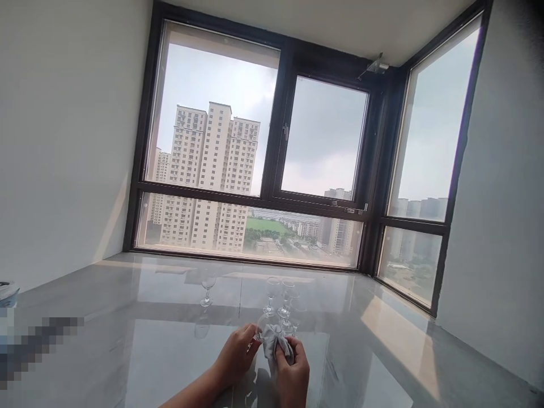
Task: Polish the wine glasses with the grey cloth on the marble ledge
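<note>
My right hand [293, 368] is closed on a crumpled light grey cloth [274, 343], thumb on top. Close beside it, my left hand [239, 352] pinches the edge of a clear stemmed glass [260, 324]; the cloth hides most of that glass. Just beyond my hands, several clear stemmed glasses stand upright in a group, among them one wine glass [272, 297] at the left and another wine glass [286, 300] beside it. A separate wine glass [207, 290] stands upright farther left.
The glossy grey marble surface [170, 345] reflects the window light. Dark-framed windows [267, 198] rise behind it, with tower blocks outside. White walls [63, 141] flank both sides. A white and blue container [8, 293] shows at the left edge, above a pixelated patch.
</note>
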{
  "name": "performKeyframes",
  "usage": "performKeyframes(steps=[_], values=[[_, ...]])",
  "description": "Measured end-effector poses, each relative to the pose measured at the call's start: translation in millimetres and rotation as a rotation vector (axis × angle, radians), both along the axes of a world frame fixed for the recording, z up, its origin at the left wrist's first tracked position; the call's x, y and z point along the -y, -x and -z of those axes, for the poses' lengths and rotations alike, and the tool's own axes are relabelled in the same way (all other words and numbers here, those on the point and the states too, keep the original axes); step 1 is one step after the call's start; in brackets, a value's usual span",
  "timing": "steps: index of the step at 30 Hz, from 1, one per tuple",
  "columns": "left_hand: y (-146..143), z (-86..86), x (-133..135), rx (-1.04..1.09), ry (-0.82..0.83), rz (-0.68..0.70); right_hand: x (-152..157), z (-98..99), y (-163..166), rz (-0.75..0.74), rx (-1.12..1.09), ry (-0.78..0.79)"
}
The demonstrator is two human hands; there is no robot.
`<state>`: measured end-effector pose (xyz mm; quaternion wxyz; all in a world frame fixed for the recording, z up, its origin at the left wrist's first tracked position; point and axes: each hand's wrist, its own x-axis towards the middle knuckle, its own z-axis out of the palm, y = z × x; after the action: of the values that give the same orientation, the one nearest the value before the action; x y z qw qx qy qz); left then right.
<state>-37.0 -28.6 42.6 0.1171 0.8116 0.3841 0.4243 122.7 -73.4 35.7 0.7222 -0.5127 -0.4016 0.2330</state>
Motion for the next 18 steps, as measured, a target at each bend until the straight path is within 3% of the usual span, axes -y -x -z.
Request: performKeyframes(steps=[2,5,9,14,18], values=[[0,1.3,-3,0.069,0.040,0.010,-5,7.4,10,-0.035,-0.042,-0.042],[0,5.2,-12,0.171,0.136,0.121,-9,9.1,13,0.040,-0.116,-0.096],[0,8.5,-25,0.346,0.299,0.166,-3,-9.5,-15,0.214,-0.130,-0.122],[0,4.8,-28,0.423,0.455,0.084,2,-26.2,-79,0.531,-0.120,0.073],[1,4.9,-32,0.308,0.399,0.026,-11,-12.5,-113,0.522,0.003,0.262]])
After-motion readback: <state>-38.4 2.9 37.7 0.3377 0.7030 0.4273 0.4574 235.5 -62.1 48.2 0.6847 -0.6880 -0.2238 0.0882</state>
